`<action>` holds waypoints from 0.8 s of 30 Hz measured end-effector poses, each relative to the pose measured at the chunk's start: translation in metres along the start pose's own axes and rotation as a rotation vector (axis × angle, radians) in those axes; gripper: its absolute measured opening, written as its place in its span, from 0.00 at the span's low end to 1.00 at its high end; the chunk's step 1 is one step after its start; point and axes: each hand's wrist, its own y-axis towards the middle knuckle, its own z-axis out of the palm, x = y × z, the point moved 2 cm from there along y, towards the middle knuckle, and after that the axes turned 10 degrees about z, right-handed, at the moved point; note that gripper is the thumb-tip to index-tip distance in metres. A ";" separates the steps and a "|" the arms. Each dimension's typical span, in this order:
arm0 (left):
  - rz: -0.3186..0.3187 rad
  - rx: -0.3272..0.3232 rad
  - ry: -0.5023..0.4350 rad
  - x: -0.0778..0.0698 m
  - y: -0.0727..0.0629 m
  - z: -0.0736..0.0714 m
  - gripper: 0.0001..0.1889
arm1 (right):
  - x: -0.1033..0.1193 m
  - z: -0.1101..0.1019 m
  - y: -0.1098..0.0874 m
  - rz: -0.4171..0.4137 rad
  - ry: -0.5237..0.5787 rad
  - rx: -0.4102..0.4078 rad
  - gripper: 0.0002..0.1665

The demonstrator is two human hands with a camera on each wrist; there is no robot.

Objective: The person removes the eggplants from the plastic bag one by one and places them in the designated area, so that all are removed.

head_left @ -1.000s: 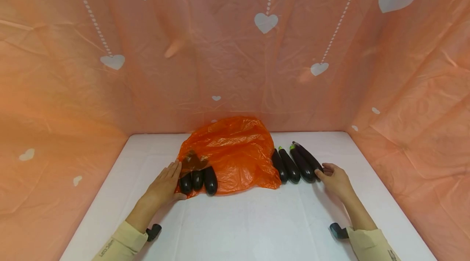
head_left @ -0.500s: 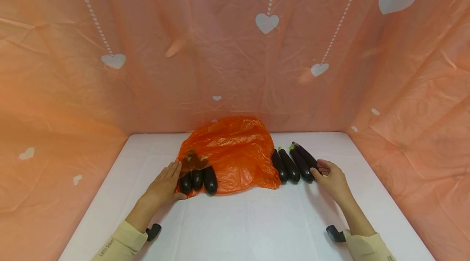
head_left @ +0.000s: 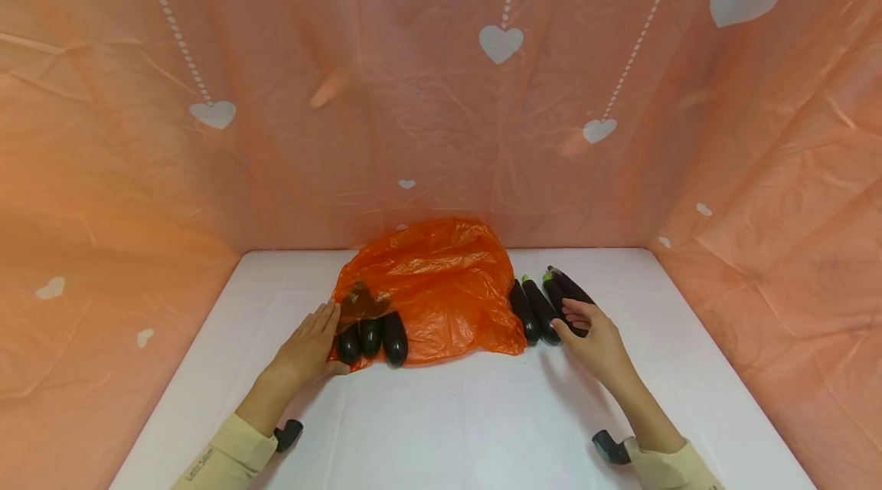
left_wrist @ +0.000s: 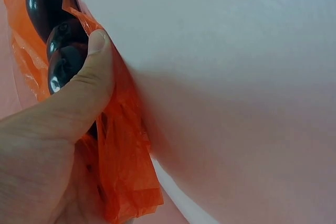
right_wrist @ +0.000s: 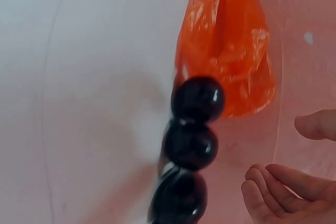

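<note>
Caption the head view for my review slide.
Left hand touches an orange bag partly covering three eggplants; right hand near four more eggplants.

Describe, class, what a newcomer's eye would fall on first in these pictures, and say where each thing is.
Most likely the orange bag, toward the back of the white table, with three dark eggplants partly covered by it and the left hand touching its left edge. Next, perhaps, the eggplant row right of the bag, where the right hand partly hides two. White hearts stand out on the pinkish backdrop behind.
</note>
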 end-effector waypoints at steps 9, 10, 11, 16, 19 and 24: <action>-0.005 0.001 -0.006 -0.002 0.000 -0.002 0.59 | 0.019 0.017 -0.003 -0.088 0.020 0.014 0.28; -0.004 0.001 -0.006 -0.002 0.000 -0.002 0.58 | 0.021 0.019 -0.003 -0.097 0.021 0.016 0.28; -0.004 0.001 -0.006 -0.002 -0.001 -0.002 0.58 | 0.024 0.021 -0.004 -0.102 0.022 0.019 0.28; -0.002 0.001 -0.001 -0.003 -0.001 -0.003 0.58 | 0.034 0.033 -0.008 -0.133 0.044 0.042 0.27; -0.001 0.003 0.002 -0.003 -0.001 -0.003 0.58 | 0.039 0.041 -0.011 -0.152 0.069 0.064 0.27; 0.008 -0.003 0.020 -0.003 -0.001 -0.002 0.58 | 0.047 0.052 -0.014 -0.189 0.095 0.096 0.27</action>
